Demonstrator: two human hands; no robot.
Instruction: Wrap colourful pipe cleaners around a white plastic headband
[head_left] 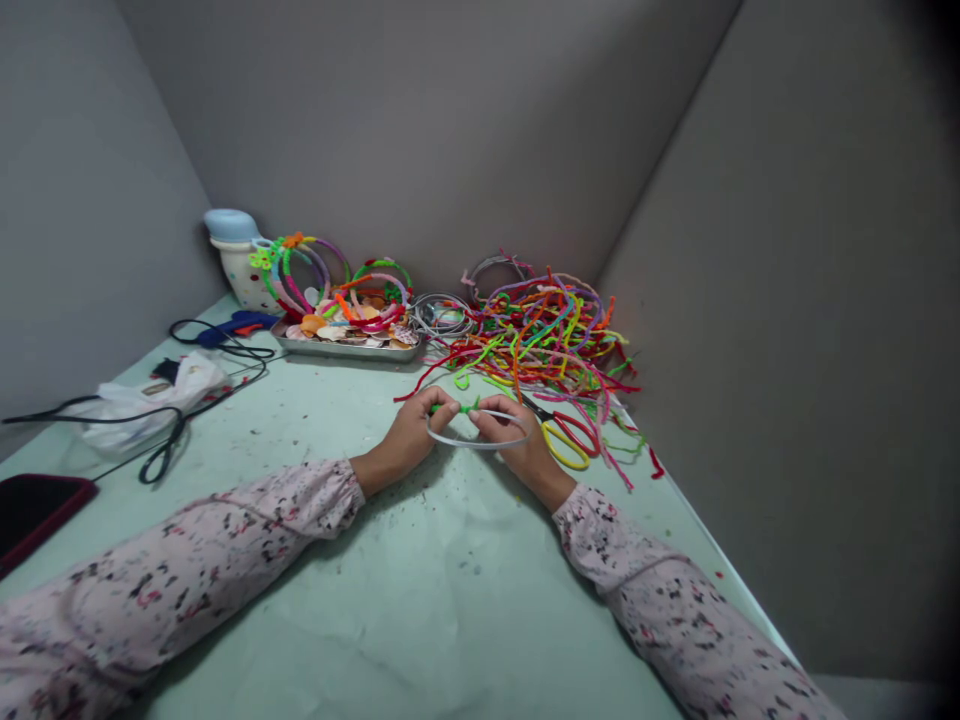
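A thin grey hoop is held between my two hands above the table. On its far side is a short piece of green pipe cleaner, partly hidden by the fingers. My left hand is closed, its thumb and fingers pinching the hoop at the left end of the green part. From the right, my right hand pinches close to the other end of the green piece, by a small upright green tip. Just right of that hand lie scissors with red and yellow handles.
Beyond the hands is a tangled heap of coloured pipe cleaners. A metal tray holds shells and wrapped hoops, with bare hoops alongside. At left are a blue-lidded container, a white plastic bag, black cables and a dark device.
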